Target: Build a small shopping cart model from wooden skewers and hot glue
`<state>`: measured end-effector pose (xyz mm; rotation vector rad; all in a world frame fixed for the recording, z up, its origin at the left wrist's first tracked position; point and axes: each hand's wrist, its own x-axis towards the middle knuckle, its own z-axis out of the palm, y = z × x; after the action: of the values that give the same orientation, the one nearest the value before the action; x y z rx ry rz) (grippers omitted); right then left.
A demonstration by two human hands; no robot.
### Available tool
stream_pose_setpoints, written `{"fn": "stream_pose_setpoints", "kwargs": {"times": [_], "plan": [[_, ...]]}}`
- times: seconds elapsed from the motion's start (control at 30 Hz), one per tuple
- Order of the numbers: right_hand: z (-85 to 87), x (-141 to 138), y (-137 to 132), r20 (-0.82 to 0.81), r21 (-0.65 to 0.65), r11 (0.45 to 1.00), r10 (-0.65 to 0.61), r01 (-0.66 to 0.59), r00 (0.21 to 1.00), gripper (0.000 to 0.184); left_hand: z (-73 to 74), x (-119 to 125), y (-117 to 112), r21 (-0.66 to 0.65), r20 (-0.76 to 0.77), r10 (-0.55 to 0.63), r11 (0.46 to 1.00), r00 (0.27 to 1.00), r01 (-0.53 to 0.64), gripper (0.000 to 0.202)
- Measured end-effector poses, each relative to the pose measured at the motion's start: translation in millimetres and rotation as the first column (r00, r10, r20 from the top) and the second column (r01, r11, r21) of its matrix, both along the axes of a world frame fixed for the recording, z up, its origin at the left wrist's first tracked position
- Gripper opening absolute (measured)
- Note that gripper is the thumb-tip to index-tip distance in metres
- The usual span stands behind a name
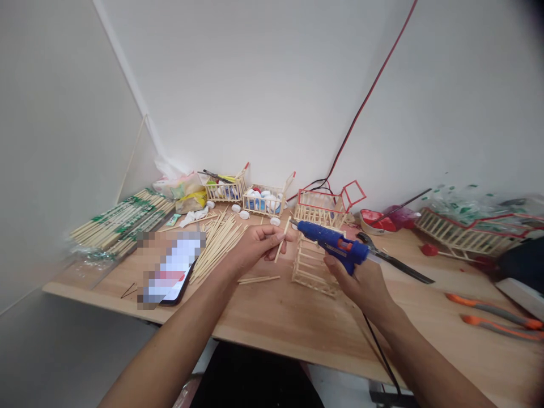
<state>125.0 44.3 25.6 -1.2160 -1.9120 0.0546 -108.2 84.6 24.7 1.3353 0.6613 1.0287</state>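
My left hand pinches a short wooden stick and holds it up over the wooden table. My right hand grips a blue hot glue gun; its nozzle points left and meets the upper end of the stick. Just below the gun stands a small frame of glued sticks. A pair of loose sticks lies on the table under my left hand.
A pile of loose sticks and a phone lie at the left, wrapped stick bundles beyond. Little stick carts with white caps and red-trimmed frames line the wall. Scissors, orange-handled pliers sit right.
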Motion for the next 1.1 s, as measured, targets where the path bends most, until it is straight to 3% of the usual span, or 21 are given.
{"fn": "stream_pose_setpoints", "kwargs": {"times": [1.1], "plan": [[1.1,-0.6,-0.7,-0.012,-0.003,1.000,-0.003,0.003,1.000,0.033,-0.6,-1.0,-0.5,0.007,-0.021,0.006,1.000,1.000,-0.005,0.043]]}}
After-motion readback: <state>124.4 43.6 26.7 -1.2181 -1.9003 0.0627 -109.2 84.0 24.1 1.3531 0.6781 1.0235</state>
